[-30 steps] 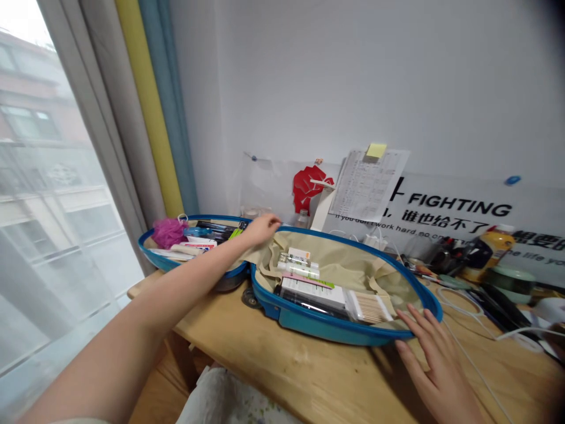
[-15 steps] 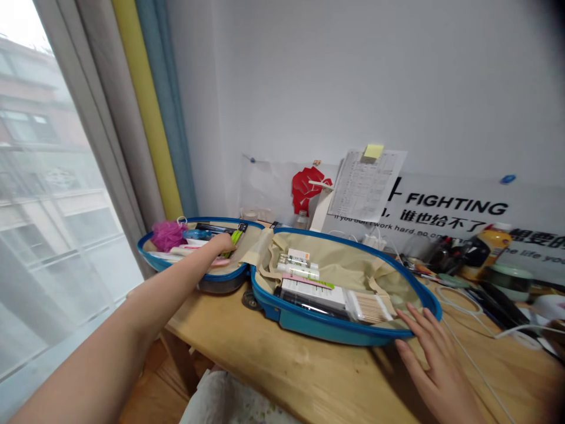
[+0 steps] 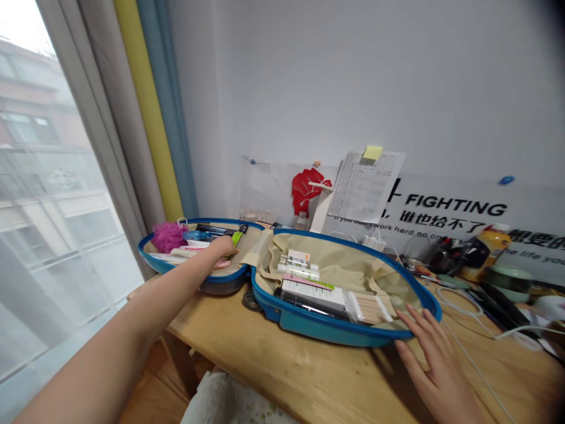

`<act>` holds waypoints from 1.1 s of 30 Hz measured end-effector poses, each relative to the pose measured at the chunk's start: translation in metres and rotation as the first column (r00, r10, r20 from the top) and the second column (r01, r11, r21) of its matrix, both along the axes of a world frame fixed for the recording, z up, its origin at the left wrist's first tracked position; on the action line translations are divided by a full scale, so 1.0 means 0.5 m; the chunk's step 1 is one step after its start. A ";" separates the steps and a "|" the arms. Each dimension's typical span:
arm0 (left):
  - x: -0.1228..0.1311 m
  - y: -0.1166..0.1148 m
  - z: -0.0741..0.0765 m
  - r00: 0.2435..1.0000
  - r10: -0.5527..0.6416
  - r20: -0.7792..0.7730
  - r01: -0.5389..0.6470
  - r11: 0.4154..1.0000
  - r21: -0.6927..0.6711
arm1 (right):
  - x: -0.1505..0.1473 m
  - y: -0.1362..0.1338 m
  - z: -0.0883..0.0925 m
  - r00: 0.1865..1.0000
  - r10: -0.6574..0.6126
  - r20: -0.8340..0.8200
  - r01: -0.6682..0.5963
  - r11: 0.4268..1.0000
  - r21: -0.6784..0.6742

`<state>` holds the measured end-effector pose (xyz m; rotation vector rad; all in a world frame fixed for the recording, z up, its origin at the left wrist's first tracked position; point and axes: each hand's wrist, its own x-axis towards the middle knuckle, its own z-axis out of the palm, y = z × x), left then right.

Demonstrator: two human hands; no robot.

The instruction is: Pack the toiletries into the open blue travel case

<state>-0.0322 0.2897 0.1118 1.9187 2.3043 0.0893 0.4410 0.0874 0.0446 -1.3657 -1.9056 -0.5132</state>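
Observation:
A small blue suitcase (image 3: 344, 338) lies open on the wooden table, both halves lined in beige. My left hand (image 3: 224, 247) reaches down into its left half, beside a black-and-green package (image 3: 238, 237); the fingers are mostly hidden, so any grip cannot be made out. A purple bath puff (image 3: 168, 237) sits at the far left of that half. In the right half are a pack of cotton swabs (image 3: 369, 308), a white box (image 3: 315, 292) and white-capped small bottles (image 3: 298, 271). My right hand (image 3: 430, 347) is open, fingers spread at the right rim.
The wooden table (image 3: 304, 377) carries cables (image 3: 477, 315), a yellow bottle (image 3: 489, 247) and a pale green jar (image 3: 509, 280) on the right. A wall with a poster stands behind the suitcase. Curtains and a window are on the left.
My left hand has shifted slightly within the left half of the suitcase, its wrist bending a little. My right hand stays at the rim.

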 end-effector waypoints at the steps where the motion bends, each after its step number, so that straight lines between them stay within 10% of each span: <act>1: 0.000 0.000 -0.001 1.000 0.010 -0.014 -0.010 1.000 -0.008 | 0.001 -0.001 0.001 1.000 -0.004 0.003 0.004 1.000 -0.006; 20: 0.009 -0.019 0.015 0.994 0.039 0.101 -0.052 0.990 0.129 | 0.002 -0.001 0.001 1.000 -0.008 0.009 0.008 1.000 -0.014; 33: 0.155 -0.094 0.106 0.880 -0.414 0.234 0.340 0.891 0.300 | -0.001 -0.002 0.005 0.999 0.000 0.033 0.001 1.000 -0.006</act>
